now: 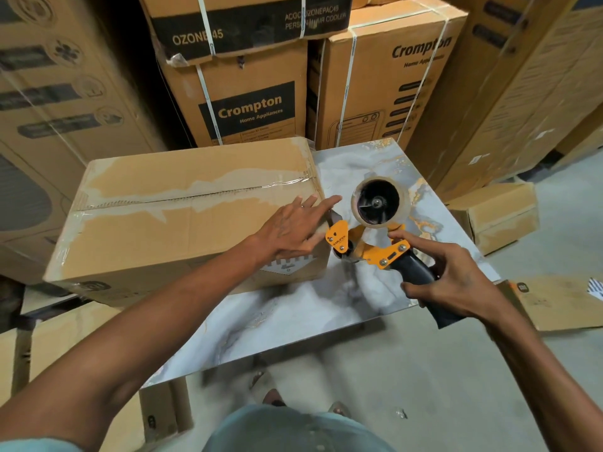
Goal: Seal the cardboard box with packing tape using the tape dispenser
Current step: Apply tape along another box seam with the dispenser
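A closed cardboard box (182, 216) lies on a marble-patterned table (293, 314), with clear tape and torn paper patches along its top seam. My left hand (293, 226) rests flat, fingers straight, on the box's right top edge near the corner. My right hand (453, 282) grips the black handle of an orange tape dispenser (372, 243) just right of the box. The dispenser's blade end sits against the box's right corner, beside my left fingers. Its tape roll (378, 202) stands above the handle.
Tall stacked appliance cartons (254, 106) wall in the table at the back and on both sides. A small carton (499, 213) sits on the floor at the right. Flattened cardboard (554, 301) lies on the floor past my right hand. My feet stand below the table's near edge.
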`<state>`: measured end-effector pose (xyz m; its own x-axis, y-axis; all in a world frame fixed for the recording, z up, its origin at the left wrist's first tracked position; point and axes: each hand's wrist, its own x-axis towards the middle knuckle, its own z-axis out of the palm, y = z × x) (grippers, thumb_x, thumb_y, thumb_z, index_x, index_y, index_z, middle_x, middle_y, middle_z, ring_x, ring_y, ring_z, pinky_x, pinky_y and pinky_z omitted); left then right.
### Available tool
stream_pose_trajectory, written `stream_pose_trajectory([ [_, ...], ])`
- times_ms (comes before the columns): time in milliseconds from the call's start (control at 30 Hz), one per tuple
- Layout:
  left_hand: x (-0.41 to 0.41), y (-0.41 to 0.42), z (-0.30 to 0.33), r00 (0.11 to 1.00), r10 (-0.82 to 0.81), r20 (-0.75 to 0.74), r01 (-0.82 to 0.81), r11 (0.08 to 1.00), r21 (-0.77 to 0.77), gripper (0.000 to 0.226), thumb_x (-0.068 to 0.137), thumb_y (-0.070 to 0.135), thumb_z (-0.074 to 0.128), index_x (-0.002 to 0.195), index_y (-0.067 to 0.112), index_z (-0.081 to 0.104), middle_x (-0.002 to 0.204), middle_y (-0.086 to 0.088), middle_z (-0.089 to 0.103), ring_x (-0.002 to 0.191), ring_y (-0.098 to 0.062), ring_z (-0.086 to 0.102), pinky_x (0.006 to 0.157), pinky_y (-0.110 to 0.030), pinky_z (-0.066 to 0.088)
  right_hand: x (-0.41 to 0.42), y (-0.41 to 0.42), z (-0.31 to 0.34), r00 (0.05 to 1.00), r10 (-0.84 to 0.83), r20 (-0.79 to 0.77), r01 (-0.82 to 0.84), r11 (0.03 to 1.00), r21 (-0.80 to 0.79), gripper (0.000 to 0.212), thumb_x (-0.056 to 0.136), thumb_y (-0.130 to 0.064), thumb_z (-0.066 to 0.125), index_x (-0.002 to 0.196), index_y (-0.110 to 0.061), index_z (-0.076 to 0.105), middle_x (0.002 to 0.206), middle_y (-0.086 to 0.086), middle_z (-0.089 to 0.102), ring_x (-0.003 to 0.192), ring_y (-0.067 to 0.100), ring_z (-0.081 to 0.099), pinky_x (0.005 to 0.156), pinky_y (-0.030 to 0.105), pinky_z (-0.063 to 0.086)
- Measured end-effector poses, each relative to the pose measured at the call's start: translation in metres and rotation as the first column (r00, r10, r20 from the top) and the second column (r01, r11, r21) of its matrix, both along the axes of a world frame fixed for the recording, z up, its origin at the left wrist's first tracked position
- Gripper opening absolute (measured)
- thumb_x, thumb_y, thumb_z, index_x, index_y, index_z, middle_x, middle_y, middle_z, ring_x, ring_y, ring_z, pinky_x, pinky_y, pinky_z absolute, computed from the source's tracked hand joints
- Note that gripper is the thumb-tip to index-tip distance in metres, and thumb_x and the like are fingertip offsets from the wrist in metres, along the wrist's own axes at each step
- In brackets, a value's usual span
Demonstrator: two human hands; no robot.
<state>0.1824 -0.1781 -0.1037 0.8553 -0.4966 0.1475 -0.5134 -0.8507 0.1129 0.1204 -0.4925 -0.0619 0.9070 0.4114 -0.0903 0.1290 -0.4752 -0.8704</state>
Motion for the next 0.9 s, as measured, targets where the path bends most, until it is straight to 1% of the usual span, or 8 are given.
stream_pose_trajectory([
  [100,0.001,0.002,-0.003,0.988,-0.136,0.074,0.125,0.983,0.136,0.062,0.102,0.039,0.035,0.159,0.023,0.018,0.141,-0.015,0.055,0.124,-0.041,0.051,0.086,-0.050,0.049,-0.006,-0.001,-0.004,0.999,-0.023,-0.046,0.027,0.996,0.081,0.090,0.071,0.014,0.076,0.136,-0.047,0.060,0.119,0.010,0.070,0.061,0.038,0.057,0.056,0.048,0.061],
  [267,0.003,0.002,0.001,0.982,-0.162,0.095,0.131,0.955,0.268,0.049,0.098,0.043,0.026,0.139,0.023,0.044,0.138,-0.008,0.052,0.121,-0.036,0.052,0.071,-0.041,0.047,0.002,-0.004,-0.005,0.997,0.012,-0.076,-0.003,0.994,0.111,0.088,0.073,0.016,0.074,0.139,-0.040,0.059,0.130,0.008,0.068,0.076,0.029,0.062,0.058,0.047,0.061],
  [367,0.003,-0.001,0.003,0.974,-0.198,0.113,0.161,0.948,0.273,0.034,0.093,0.037,0.040,0.122,0.020,0.042,0.129,-0.011,0.057,0.109,-0.038,0.058,0.061,-0.037,0.036,0.008,-0.004,-0.007,0.995,0.032,-0.091,-0.021,0.992,0.121,0.088,0.073,0.017,0.074,0.140,-0.037,0.059,0.132,0.002,0.067,0.076,0.036,0.065,0.059,0.050,0.062],
  [467,0.002,-0.006,0.006,0.982,-0.163,0.094,0.133,0.954,0.269,0.034,0.084,0.030,0.053,0.115,0.018,0.045,0.119,-0.010,0.060,0.098,-0.037,0.058,0.060,-0.034,0.026,0.009,-0.005,-0.009,0.995,0.028,-0.099,-0.014,0.990,0.139,0.087,0.073,0.019,0.073,0.140,-0.035,0.060,0.131,0.001,0.068,0.080,0.046,0.066,0.060,0.056,0.062],
  [567,-0.001,-0.010,0.011,0.990,-0.129,0.056,0.110,0.959,0.260,0.037,0.076,0.029,0.049,0.112,0.019,0.043,0.114,-0.010,0.060,0.094,-0.035,0.057,0.059,-0.033,0.023,0.010,-0.005,-0.013,0.994,0.031,-0.104,-0.016,0.989,0.146,0.086,0.073,0.020,0.073,0.140,-0.033,0.060,0.132,0.004,0.068,0.086,0.055,0.065,0.059,0.058,0.061],
  [733,-0.001,-0.013,0.012,0.989,-0.121,0.083,0.096,0.961,0.258,0.038,0.070,0.027,0.057,0.106,0.015,0.056,0.103,-0.008,0.064,0.084,-0.033,0.058,0.056,-0.029,0.016,0.019,-0.006,-0.011,0.993,0.047,-0.108,-0.033,0.991,0.130,0.087,0.073,0.019,0.073,0.140,-0.035,0.060,0.130,0.011,0.068,0.089,0.059,0.066,0.054,0.059,0.060],
  [833,-0.002,-0.015,0.012,0.993,-0.097,0.064,0.077,0.962,0.263,0.040,0.070,0.030,0.043,0.104,0.015,0.057,0.101,-0.008,0.064,0.084,-0.033,0.057,0.056,-0.029,0.013,0.021,-0.004,-0.008,0.992,0.069,-0.101,-0.056,0.990,0.128,0.087,0.073,0.019,0.074,0.138,-0.036,0.062,0.131,0.005,0.069,0.095,0.059,0.064,0.055,0.059,0.060],
  [900,-0.003,-0.015,0.014,0.995,-0.082,0.054,0.065,0.964,0.257,0.038,0.070,0.028,0.045,0.103,0.013,0.056,0.100,-0.009,0.064,0.085,-0.034,0.057,0.055,-0.030,0.017,0.023,-0.004,-0.006,0.991,0.091,-0.100,-0.080,0.991,0.106,0.087,0.073,0.019,0.074,0.139,-0.036,0.061,0.133,0.000,0.068,0.096,0.059,0.065,0.058,0.060,0.061],
])
